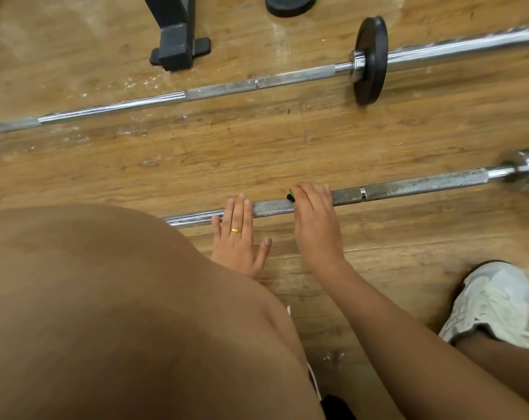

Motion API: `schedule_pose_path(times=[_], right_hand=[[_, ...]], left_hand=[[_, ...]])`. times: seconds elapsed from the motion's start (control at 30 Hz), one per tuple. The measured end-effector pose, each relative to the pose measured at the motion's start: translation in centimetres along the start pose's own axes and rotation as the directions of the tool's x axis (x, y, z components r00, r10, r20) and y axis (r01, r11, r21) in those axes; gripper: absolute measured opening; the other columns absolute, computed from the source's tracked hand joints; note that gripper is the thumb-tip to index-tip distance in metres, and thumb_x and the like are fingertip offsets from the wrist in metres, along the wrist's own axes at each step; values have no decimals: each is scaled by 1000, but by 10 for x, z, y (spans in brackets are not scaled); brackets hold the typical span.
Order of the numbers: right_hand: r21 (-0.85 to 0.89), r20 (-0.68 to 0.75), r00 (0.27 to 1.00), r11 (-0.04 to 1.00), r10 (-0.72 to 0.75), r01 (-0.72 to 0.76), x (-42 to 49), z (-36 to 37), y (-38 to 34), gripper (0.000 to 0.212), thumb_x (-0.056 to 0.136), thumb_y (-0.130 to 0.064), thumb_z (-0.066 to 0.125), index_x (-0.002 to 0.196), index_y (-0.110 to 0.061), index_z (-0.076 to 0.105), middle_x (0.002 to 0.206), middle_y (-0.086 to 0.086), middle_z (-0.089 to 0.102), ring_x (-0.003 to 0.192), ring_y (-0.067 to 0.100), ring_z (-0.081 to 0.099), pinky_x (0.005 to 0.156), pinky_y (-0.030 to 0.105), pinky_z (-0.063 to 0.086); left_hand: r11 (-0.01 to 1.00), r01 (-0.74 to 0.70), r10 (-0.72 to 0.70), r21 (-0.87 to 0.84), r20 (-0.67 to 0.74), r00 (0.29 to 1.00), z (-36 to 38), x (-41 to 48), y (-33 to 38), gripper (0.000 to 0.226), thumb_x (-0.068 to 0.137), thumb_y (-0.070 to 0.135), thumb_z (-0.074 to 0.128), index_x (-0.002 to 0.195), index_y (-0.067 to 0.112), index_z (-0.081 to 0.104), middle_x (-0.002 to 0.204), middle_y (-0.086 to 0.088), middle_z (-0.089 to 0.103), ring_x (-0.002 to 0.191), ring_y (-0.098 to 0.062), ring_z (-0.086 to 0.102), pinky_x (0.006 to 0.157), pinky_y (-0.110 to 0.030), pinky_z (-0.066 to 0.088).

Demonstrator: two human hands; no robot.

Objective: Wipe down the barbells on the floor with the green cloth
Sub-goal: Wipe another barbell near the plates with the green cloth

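Two steel barbells lie on the wooden floor. The near barbell [408,187] runs from my knee out to the right. My right hand [314,219] is curled over its knurled shaft, holding the green cloth [290,195] against the bar; only a small green corner shows past my fingers. My left hand [239,237], wearing a gold ring, lies flat with straight fingers on the bar and floor just left of the right hand. The far barbell [221,87] lies further out with one black plate [371,59] on it.
My bent knee [121,313] fills the lower left and hides the near bar's left part. My white shoe [490,304] stands at the lower right. A black rack foot [178,47] and a loose black plate [290,4] sit at the top.
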State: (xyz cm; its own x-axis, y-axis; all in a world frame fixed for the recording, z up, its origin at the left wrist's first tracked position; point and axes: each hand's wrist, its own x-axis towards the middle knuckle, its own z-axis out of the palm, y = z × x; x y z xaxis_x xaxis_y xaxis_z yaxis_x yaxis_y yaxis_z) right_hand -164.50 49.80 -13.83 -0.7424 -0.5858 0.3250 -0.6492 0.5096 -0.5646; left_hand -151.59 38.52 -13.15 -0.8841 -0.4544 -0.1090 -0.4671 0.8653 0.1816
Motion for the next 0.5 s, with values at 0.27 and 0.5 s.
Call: schedule_pose_path(times=[0.27,0.5], right_hand=[[-116,125,992,993,-12,26,-2,-27,38,70,96,-49,56,150,-9,39,157,6,39,152,20,22,123,44,-12],[-239,370,922,947,-116,215,5,-57,77,88,92,-62,49,157,-9,24,164,4,26,155,17,6,123,48,-11]], left_hand=[[936,-248,228,-249,-108,968,-11,4,28,58,108,29,30,160,8,15,169,-5,5,157,-19,5,127,-43,0],[918,-364,351,-160,-100,931,-7,18,56,52,109,27,38,157,7,31,167,-7,18,156,-23,13,126,-44,3]])
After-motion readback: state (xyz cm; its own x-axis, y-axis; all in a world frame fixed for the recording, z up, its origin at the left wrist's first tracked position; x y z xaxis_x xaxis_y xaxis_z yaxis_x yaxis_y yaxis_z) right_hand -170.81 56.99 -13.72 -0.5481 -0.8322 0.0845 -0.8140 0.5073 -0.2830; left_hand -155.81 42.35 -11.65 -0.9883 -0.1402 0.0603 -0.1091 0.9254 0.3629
